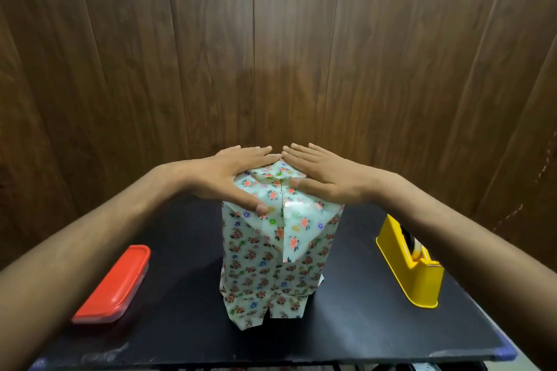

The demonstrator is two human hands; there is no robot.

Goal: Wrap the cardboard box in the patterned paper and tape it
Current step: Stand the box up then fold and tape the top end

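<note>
Now both flat hands, left hand (233, 173) and right hand (324, 175), press the box's (271, 256) top.

We're looking through a wide lens, and the wood-panel wall (271, 39) bows outward, its seams curving harder toward both edges. Light falls from above and in front: the wall glows brightest in the middle and darkens into the corners. A soft shadow darkens the wall just above the hands. The black surface (346, 325) stays dim, with only a faint sheen near its front edge. We catch mild glare on the red lid (117, 277) and the folded paper flap (289, 229). The forearms at the bottom corners look stretched and slightly soft.
</note>
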